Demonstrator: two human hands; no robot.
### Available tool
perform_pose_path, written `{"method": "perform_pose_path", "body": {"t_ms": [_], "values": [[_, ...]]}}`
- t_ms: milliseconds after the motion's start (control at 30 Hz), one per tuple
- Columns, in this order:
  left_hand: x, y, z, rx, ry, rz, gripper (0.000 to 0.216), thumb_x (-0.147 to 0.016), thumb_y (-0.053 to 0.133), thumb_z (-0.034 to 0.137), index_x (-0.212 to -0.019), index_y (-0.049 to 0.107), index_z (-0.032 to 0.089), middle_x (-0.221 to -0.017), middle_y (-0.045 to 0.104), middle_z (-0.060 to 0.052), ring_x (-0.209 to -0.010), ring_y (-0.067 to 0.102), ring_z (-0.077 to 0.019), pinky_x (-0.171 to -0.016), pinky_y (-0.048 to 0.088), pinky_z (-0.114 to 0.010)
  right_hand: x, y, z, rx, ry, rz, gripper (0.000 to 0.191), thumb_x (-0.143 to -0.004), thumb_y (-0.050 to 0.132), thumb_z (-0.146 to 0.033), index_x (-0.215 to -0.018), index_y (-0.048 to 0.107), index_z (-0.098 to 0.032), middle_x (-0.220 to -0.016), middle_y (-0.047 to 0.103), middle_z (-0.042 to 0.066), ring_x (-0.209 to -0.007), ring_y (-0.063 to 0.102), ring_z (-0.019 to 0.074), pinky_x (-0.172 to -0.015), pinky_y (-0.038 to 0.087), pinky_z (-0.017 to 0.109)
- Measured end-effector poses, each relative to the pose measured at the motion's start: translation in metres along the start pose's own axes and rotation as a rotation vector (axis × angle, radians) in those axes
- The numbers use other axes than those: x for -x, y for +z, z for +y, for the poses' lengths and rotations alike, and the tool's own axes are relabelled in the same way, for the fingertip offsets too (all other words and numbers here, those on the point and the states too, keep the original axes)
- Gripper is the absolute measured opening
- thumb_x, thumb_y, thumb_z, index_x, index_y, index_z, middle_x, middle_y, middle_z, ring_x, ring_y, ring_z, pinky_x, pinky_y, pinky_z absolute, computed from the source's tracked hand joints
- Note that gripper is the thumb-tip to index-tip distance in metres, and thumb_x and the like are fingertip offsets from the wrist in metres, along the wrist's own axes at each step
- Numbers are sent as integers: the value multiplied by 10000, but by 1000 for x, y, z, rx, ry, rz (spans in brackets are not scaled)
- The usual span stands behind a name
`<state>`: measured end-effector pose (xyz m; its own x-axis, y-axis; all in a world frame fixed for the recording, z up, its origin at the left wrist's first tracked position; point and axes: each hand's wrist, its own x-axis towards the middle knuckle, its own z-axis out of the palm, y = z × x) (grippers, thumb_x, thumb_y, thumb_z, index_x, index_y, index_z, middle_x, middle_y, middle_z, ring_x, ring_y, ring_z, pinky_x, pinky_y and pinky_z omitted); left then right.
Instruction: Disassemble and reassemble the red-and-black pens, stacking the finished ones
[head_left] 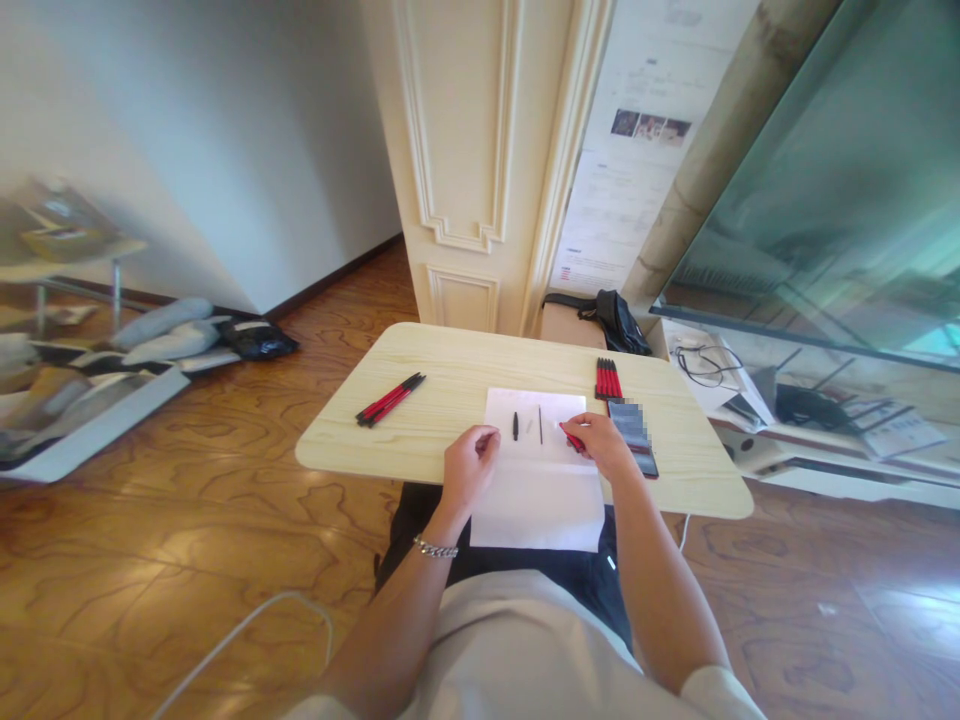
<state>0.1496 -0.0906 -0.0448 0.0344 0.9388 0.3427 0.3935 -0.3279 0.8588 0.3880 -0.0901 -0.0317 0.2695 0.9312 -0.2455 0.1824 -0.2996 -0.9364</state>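
Note:
A white sheet of paper (536, 510) lies on the small table and hangs over its front edge. On it, side by side, are a black pen part (515, 426), a small pale piece that looks like a spring (529, 424) and a thin dark pen refill (541, 424). My right hand (600, 442) pinches a red pen barrel (572, 438) at the paper's right side. My left hand (471, 466) rests at the paper's left edge with its fingers curled together; nothing shows in them.
Red and black pens (391, 399) lie at the table's left, and several more pens (608, 379) stand in a row at the back right. A dark phone-like slab (645, 460), partly blurred out, is beside my right hand. The pale wooden table (690, 470) has rounded corners.

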Motion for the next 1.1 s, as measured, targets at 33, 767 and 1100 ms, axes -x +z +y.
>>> {"method": "perform_pose_path", "body": {"t_ms": [33,767,1100], "values": [[0,0,0,-1,0,-1,183,-837,543,326,-888,670,206,-816,714,-31,-748,664,-163,-726,514,-271,2,-1,2,35,-10,9,268,-679,663,-377,-800,634,-139,-525,590,4,-420,455,86,-390,309,191],[14,36,56,361,-52,-330,378,-862,532,407,-1165,624,201,-1020,705,-73,-800,678,-196,-708,545,-293,45,26,-15,-191,-226,-79,314,-729,653,-422,-911,609,-170,-761,676,39,-680,650,164,-651,551,295],[21,35,40,547,-233,-270,400,-794,602,476,-1011,647,143,-836,698,-78,-665,656,-159,-628,535,-272,12,6,-10,292,-295,138,218,-786,555,-279,-919,687,-169,-825,699,56,-728,633,161,-693,475,279]]}}
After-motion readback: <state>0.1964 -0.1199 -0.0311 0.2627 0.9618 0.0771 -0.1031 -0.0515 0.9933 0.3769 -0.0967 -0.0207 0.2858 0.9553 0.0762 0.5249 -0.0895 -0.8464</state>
